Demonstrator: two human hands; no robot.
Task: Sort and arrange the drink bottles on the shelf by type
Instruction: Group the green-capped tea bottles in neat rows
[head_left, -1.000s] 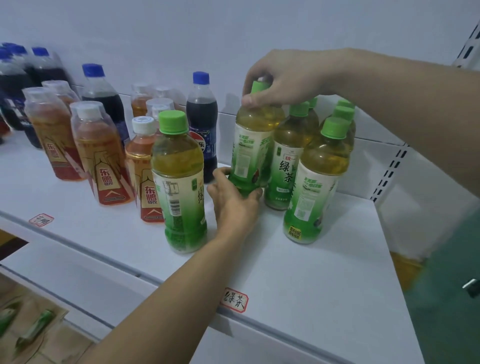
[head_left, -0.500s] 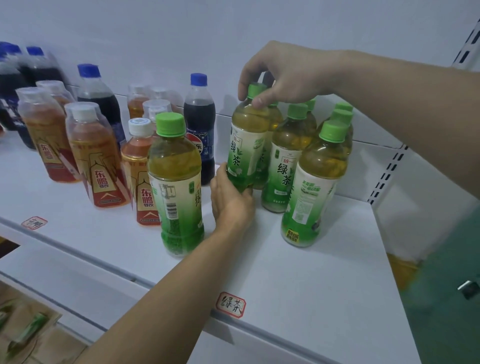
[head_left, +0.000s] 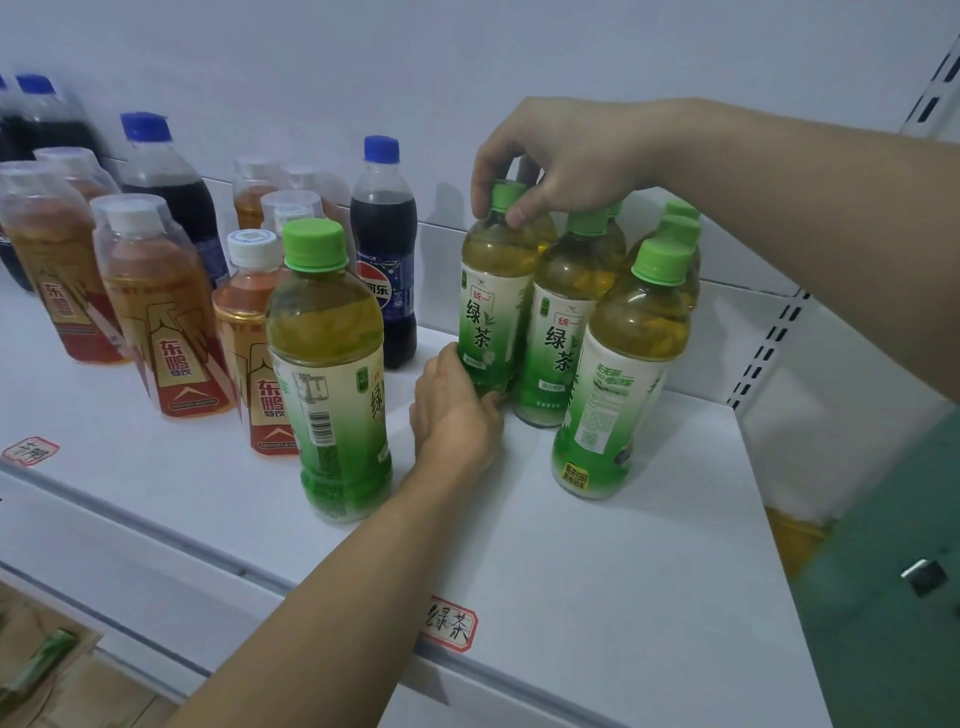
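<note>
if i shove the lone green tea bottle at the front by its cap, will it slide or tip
Probably tip: the green tea bottle is tall and narrow, so a push at the cap acts far above its base. It looks nearly full, so likely heavy for its size. The shelf looks smooth; a low push should slide it.

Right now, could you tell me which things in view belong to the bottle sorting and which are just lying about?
Part of the job:
- held green tea bottle, right hand on its cap, left hand at its base
- lone green tea bottle
- green tea cluster
- cola bottle
- orange drink bottles
- shelf

Just lying about:
- green item on the floor
</note>
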